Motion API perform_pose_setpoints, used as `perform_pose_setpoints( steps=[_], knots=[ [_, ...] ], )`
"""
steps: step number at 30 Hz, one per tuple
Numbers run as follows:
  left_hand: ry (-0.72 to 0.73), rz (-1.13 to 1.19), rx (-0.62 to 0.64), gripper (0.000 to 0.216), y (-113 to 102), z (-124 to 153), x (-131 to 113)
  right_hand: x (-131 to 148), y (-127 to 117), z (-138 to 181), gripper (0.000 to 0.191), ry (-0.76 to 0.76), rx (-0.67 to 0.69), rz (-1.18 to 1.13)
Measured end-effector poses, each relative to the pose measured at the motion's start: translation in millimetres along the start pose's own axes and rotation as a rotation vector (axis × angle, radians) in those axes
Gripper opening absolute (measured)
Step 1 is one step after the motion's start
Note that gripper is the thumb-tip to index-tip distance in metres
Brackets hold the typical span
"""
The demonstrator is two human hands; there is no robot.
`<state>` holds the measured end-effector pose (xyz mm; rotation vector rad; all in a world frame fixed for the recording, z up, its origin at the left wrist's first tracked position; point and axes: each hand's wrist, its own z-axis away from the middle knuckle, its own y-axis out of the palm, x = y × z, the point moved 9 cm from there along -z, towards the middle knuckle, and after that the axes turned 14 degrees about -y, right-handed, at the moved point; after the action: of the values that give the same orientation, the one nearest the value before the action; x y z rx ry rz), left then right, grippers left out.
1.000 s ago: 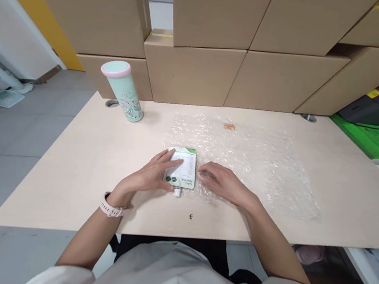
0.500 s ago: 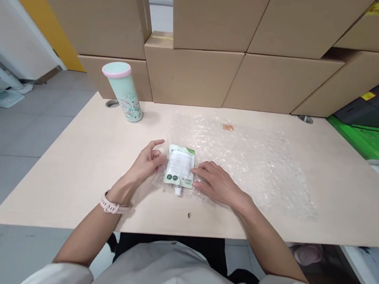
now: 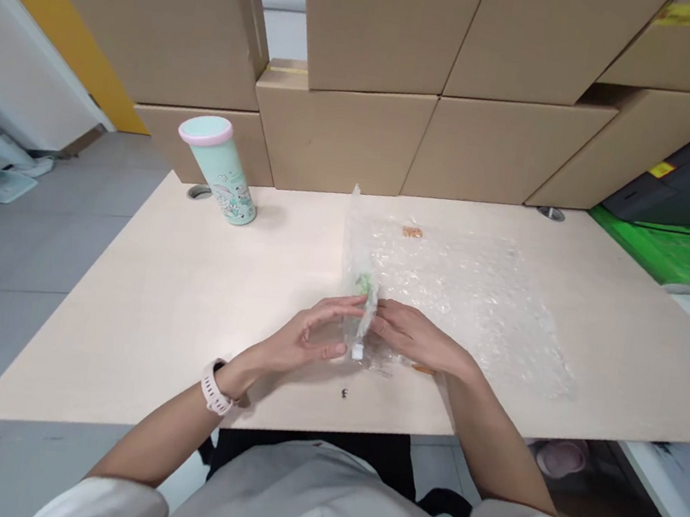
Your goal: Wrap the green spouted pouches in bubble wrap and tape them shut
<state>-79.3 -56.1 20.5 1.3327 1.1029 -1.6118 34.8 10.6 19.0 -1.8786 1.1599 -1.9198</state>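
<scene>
- Far left on the desk I see a mint tumbler with a pink lid, upright, well apart from my hands; cardboard boxes line the back edge.
- My left hand has its fingers curled round the near left edge of the bubble wrap; that edge stands lifted and folded up over the pouch.
- The pouch stands on edge between both hands, mostly veiled by the wrap; its white spout points towards me.
- My right hand rests on the sheet, fingertips pinching pouch and wrap from the right.
- I judge the wrapping barely begun: one fold is up; most of the sheet lies flat to the right, unrolled; a small tan scrap sits on its far part.
</scene>
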Motion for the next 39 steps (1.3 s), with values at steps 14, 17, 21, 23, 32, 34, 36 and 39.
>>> perform_pose_setpoints(
  steps=[14,17,21,23,32,34,36,39],
  knots=[
    [0.077,-0.847,0.056,0.060,46,-3,27,-52,-58,33,0.032,0.397,-0.276,0.375],
    [0.086,-0.845,0.049,0.060,45,-3,26,-54,-58,32,0.032,0.432,-0.314,0.373],
    [0.089,-0.842,0.042,0.059,44,-3,25,-56,-58,33,0.034,0.442,-0.405,0.268],
    [0.085,-0.848,0.044,0.058,45,-3,25,-56,-58,34,0.038,0.433,-0.440,0.221],
    [0.136,-0.813,-0.009,0.062,42,-2,27,-60,-46,24,0.033,0.359,-0.357,0.233],
    [0.170,-0.778,-0.051,0.066,39,-2,25,-63,-49,26,0.030,0.336,-0.401,0.203],
    [0.184,-0.758,-0.090,0.069,35,-2,24,-67,-53,29,0.027,0.332,-0.461,0.159],
    [0.165,-0.741,-0.120,0.067,31,-4,25,-75,-52,33,0.023,0.337,-0.508,0.070]
  ],
)
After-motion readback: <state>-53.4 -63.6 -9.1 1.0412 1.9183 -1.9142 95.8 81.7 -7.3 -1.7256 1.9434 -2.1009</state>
